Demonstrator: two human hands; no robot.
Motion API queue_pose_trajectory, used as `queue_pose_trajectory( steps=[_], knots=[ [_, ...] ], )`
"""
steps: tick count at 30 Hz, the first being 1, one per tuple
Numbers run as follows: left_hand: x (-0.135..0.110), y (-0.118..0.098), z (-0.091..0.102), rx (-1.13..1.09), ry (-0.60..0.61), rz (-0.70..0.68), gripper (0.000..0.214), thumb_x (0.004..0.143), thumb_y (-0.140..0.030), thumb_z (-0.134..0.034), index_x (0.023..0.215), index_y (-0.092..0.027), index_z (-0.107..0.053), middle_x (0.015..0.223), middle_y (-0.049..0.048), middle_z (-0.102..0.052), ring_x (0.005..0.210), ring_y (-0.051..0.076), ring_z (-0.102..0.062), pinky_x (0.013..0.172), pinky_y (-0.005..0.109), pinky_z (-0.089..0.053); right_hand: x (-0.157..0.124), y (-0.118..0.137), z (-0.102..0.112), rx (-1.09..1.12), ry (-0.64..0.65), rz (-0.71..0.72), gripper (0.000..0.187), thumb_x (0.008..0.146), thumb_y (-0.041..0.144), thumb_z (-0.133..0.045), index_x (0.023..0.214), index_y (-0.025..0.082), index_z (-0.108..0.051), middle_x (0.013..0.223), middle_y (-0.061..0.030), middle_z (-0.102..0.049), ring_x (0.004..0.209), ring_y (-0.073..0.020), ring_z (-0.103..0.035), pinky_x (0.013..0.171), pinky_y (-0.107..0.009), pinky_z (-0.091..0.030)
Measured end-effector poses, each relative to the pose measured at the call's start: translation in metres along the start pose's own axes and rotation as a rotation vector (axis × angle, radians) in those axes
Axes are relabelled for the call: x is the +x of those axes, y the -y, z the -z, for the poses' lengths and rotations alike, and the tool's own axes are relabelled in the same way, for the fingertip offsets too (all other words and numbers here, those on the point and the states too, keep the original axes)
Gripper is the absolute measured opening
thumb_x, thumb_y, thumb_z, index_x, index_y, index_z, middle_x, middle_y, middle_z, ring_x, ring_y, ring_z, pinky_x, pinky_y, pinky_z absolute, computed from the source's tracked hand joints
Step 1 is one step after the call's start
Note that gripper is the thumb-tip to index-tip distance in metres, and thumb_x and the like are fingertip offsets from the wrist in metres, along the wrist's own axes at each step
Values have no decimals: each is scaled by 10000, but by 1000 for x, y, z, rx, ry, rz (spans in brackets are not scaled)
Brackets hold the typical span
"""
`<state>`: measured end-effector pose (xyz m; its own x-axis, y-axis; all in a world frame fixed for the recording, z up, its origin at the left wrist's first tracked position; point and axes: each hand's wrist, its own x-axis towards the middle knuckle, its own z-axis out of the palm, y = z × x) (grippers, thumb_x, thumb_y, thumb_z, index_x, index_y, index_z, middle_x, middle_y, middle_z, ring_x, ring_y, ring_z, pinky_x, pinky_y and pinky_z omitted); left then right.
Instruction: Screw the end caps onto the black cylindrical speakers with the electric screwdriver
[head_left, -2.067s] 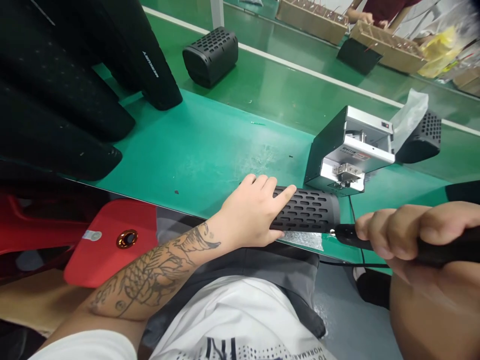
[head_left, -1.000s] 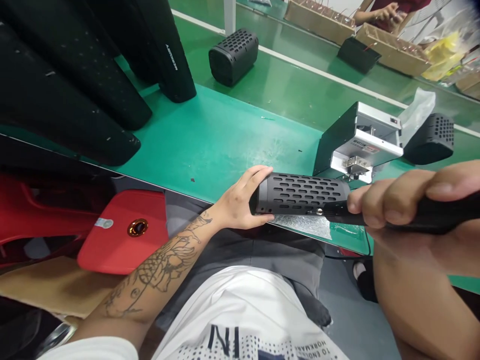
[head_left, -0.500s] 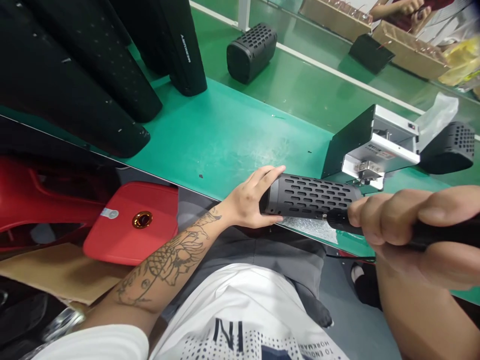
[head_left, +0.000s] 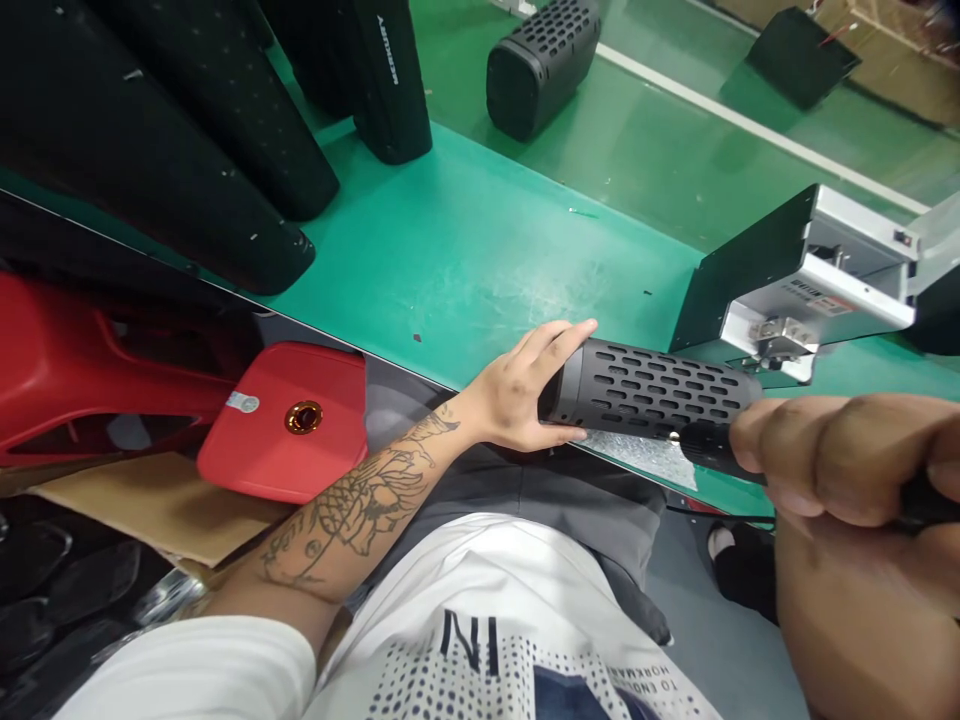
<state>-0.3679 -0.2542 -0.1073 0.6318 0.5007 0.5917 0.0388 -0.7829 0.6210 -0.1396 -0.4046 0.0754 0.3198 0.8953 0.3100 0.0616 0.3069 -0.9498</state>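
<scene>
A long black speaker shell (head_left: pixel 651 390) with slotted holes lies on its side at the near edge of the green bench (head_left: pixel 465 250). My left hand (head_left: pixel 525 385) grips its left end, fingers over the top and thumb underneath. My right hand (head_left: pixel 847 460) is closed round a black electric screwdriver (head_left: pixel 712 448). The driver's tip touches the shell's lower right end.
A grey and silver box machine (head_left: pixel 795 275) stands just behind the shell. A short black perforated speaker (head_left: pixel 541 62) sits on the belt beyond. Tall black speaker shells (head_left: pixel 195 130) lie stacked at the left. A red stool (head_left: pixel 289 420) stands below the bench edge.
My left hand slid from the top of the shell to its left end and turned the shell. The screwdriver stays at its right end. The view has tilted down and left.
</scene>
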Motion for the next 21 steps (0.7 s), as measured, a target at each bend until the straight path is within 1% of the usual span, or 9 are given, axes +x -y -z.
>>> queue_pose_trajectory(
  steps=[2,3,4,6,7,11,14,17,21],
  knots=[
    [-1,0,0,22,9,7,1354,1025,-718,-918,2014,-253,-120,1844,297,-491,1696,541,-587,1418,719,-562,6,-5,4,0,-8,2,294,953,424,-1052,985,363,-766,665,57,-471,491,-224,-397,524,-532,-453],
    [-2,1,0,32,9,8,1354,1030,-719,-914,2016,-253,-112,1845,299,-489,1701,540,-584,1417,719,-564,12,-10,9,25,51,31,252,964,435,-1047,1036,366,-815,655,56,-494,472,-222,-418,509,-526,-459],
    [-2,1,0,38,5,4,1354,1034,-728,-908,2017,-247,-112,1844,303,-489,1702,541,-584,1415,718,-567,21,-16,17,74,160,82,224,987,445,-1028,1117,368,-862,642,57,-527,438,-213,-435,479,-510,-460],
    [-1,4,-1,34,-9,-16,1368,1031,-769,-899,2018,-232,-118,1842,310,-495,1696,543,-588,1411,722,-571,42,-29,34,164,467,209,258,1062,401,-935,1312,346,-904,606,49,-614,356,-209,-474,405,-480,-467],
    [-1,5,-1,25,-15,-29,1379,1027,-791,-895,2019,-229,-119,1843,312,-498,1693,543,-591,1410,725,-571,54,-35,42,193,560,239,288,1052,363,-928,1337,330,-900,610,44,-648,340,-211,-498,387,-469,-491],
    [2,11,-3,-16,-6,-24,1399,1011,-839,-894,2023,-263,-119,1882,291,-490,1709,534,-579,1435,739,-541,84,-43,52,271,736,178,277,920,125,-949,1122,258,-812,673,40,-717,367,-190,-589,434,-430,-613],
    [3,13,-4,-37,6,5,1401,998,-871,-889,2021,-276,-139,1904,278,-479,1725,540,-563,1445,752,-524,85,-39,41,325,732,175,250,938,148,-961,1033,237,-748,647,67,-664,353,-146,-549,420,-364,-590],
    [3,15,-4,-44,6,4,1405,989,-885,-890,2021,-280,-152,1919,273,-473,1740,542,-549,1454,755,-512,75,-35,30,322,640,180,217,1000,248,-991,1021,234,-775,624,74,-633,354,-133,-518,403,-345,-557],
    [1,15,-3,-32,15,-21,1431,985,-869,-907,2025,-280,-120,1957,271,-443,1770,542,-515,1472,744,-491,63,-34,18,290,579,232,199,980,231,-1028,1048,232,-841,617,61,-657,371,-142,-536,412,-335,-551]
  ],
)
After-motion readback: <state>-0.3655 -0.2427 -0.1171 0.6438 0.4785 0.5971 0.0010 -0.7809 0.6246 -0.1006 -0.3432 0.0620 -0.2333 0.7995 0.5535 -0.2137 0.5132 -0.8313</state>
